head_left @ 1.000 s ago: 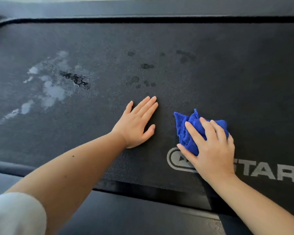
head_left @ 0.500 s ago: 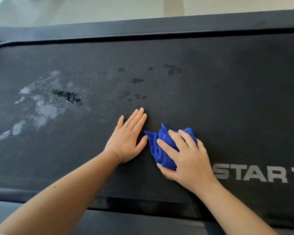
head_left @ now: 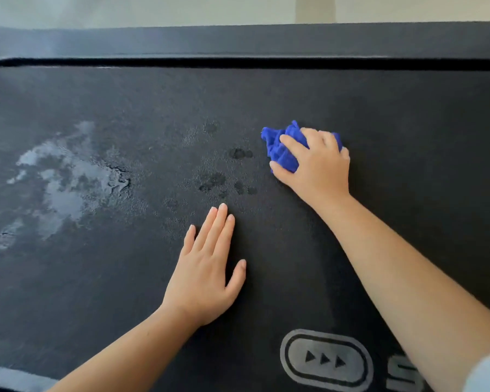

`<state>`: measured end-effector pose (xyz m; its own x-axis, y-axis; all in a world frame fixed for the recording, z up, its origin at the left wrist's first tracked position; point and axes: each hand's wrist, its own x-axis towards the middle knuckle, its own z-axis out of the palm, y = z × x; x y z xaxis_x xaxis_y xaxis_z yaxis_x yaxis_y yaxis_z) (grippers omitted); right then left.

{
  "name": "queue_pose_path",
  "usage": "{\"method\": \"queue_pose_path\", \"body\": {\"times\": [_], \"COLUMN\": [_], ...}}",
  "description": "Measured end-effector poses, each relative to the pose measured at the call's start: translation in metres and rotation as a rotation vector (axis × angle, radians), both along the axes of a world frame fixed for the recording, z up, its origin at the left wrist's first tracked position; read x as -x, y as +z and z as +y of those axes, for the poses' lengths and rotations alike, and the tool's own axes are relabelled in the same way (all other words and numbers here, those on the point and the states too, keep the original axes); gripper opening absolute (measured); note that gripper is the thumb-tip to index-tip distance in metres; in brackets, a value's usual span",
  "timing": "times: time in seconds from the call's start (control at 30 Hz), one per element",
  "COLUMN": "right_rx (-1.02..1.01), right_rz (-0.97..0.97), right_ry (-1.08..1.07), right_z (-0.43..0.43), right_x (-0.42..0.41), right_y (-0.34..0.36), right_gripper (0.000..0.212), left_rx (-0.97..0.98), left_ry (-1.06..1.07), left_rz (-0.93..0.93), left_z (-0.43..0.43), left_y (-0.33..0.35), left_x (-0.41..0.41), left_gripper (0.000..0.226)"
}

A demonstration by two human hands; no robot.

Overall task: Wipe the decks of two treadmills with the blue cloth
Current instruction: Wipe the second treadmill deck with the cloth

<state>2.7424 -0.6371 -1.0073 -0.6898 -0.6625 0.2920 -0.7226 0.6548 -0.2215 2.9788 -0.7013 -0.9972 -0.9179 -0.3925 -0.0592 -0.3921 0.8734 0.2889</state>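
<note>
A: where's the cloth (head_left: 279, 149)?
B: bunched under the right hand (head_left: 318, 165), fingers curled round it, toward the far edge of the deck (head_left: 408, 123); left hand (head_left: 204, 281) lies flat (fingers straight) nearer me.

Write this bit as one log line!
left hand: flat on deck | right hand: holds cloth | wet patch: left of hands

Left hand (head_left: 207, 278) flat, right hand (head_left: 317, 162) curled

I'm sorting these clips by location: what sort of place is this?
Probably a gym or fitness room: the black textured treadmill belt, its grey printed arrow logo and dark side rail.
</note>
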Motion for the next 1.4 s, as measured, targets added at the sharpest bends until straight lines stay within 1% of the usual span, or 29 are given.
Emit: {"method": "queue_pose_path", "body": {"times": [0.1,0.17,0.23,0.33,0.4,0.47,0.53,0.6,0.67,0.8,0.9,0.97,1.03,1.17,1.27,1.33,1.4], "right_rx": [-0.084,-0.123,-0.105,0.031,0.017,0.01,0.023,0.029,-0.012,-0.108,-0.093,-0.089,-0.088,0.038,0.029,0.037,0.031], "right_rz": [-0.086,-0.137,-0.13,0.024,0.047,0.056,0.046,0.051,0.035,-0.055,-0.114,-0.123,-0.102,-0.003,0.012,-0.004,0.02], "right_ry": [-0.079,-0.107,-0.09,0.023,0.112,0.154,0.144,0.089,0.012,-0.109,-0.175,-0.139,-0.05,0.115,0.184,0.215,0.227], "right_z": [-0.034,-0.043,-0.032,0.031,0.069,0.076,0.058,0.03,0.004,-0.044,-0.061,-0.054,-0.03,0.056,0.109,0.114,0.096], "right_x": [0.06,0.078,0.067,0.005,-0.027,-0.027,-0.007,0.017,0.047,0.114,0.131,0.119,0.087,-0.027,-0.096,-0.1,-0.077], "right_y": [0.006,0.014,0.014,0.006,0.002,-0.001,-0.003,-0.002,0.0,0.008,0.01,0.012,0.013,0.008,0.005,0.005,0.005], "right_gripper": [0.056,0.058,0.058,0.056,0.055,0.055,0.055,0.058,0.059,0.06,0.06,0.059,0.058,0.056,0.051,0.05,0.051], "left_rx": [0.012,0.013,0.017,0.018,0.018,0.024,0.028,0.03,0.01,0.004,-0.002,0.004,0.018,0.049,0.056,0.056,0.053], "left_ry": [-0.007,-0.011,-0.01,-0.008,-0.005,-0.004,-0.005,-0.001,-0.001,-0.01,-0.013,-0.013,-0.011,-0.006,-0.005,-0.003,0.001], "left_rz": [0.002,0.002,0.001,-0.009,-0.009,-0.013,-0.023,-0.018,-0.004,0.013,0.014,0.013,0.008,-0.007,-0.003,0.008,0.017], "left_z": [0.001,0.001,0.001,0.002,0.002,0.002,0.002,0.001,0.001,0.001,0.002,0.002,0.003,0.003,0.003,0.003,0.003], "left_y": [-0.001,-0.001,0.0,0.001,0.001,0.001,0.001,0.002,0.002,0.001,0.001,0.001,0.001,0.001,0.0,-0.001,-0.001], "left_x": [-0.001,-0.001,0.0,0.001,0.002,0.002,0.002,0.001,0.001,0.001,0.001,0.001,0.001,0.002,0.002,0.002,0.001], "left_gripper": [0.066,0.066,0.066,0.067,0.067,0.067,0.067,0.067,0.067,0.067,0.067,0.067,0.067,0.068,0.068,0.069,0.07]}}
